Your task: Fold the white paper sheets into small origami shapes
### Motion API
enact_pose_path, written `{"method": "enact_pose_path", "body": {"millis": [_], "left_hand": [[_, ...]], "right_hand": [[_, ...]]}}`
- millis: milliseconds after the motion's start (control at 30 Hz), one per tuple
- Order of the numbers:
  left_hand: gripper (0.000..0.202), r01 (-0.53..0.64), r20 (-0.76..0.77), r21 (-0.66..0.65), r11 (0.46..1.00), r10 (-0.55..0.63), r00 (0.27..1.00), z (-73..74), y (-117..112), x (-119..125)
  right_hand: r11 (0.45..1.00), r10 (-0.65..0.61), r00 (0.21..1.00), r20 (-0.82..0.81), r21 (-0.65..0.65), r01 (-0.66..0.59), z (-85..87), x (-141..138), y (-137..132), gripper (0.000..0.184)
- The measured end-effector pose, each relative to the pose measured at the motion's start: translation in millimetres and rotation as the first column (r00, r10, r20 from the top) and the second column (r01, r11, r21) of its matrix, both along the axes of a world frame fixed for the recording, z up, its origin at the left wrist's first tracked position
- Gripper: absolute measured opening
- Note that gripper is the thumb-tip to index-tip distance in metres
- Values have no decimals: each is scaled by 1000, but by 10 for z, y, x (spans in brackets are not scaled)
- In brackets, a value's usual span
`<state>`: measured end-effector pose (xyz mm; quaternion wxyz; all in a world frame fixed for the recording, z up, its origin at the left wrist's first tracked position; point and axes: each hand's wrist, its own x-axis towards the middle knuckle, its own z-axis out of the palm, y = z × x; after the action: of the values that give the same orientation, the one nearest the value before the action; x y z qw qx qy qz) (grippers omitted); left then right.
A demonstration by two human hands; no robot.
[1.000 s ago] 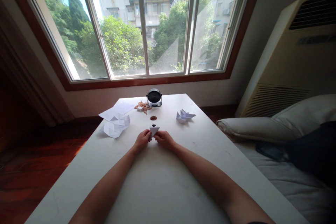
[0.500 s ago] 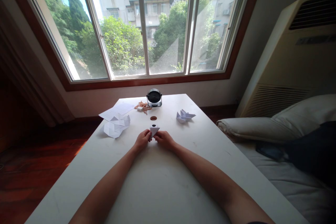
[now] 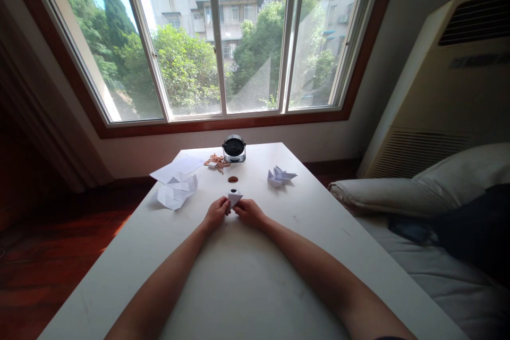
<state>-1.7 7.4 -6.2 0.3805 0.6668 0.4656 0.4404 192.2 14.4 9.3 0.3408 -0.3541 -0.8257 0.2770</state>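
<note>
Over far-centre table (image 3: 247,265), left hand (image 3: 216,212) and right hand (image 3: 250,212) pinch one folded paper triangle (image 3: 235,200): presumably light, easily crushed, best held along its folds.

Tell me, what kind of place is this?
It looks like a room in someone's home, perhaps a living room. There's what seems to be a sofa, a tall cabinet with vents, probably an air conditioner, and a wide window looking out on trees.
</note>
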Motion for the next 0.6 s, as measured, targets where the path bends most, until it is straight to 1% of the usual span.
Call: {"method": "enact_pose_path", "body": {"millis": [367, 600], "left_hand": [[33, 1, 5, -2, 1000, -1, 1000, 14, -16, 7], [34, 0, 4, -3, 1000, 0, 1000, -2, -8, 2]], "right_hand": [[1000, 3, 1000, 8, 16, -3, -27, 4, 15, 22], [1000, 4, 1000, 11, 12, -4, -46, 2, 23, 21]]}}
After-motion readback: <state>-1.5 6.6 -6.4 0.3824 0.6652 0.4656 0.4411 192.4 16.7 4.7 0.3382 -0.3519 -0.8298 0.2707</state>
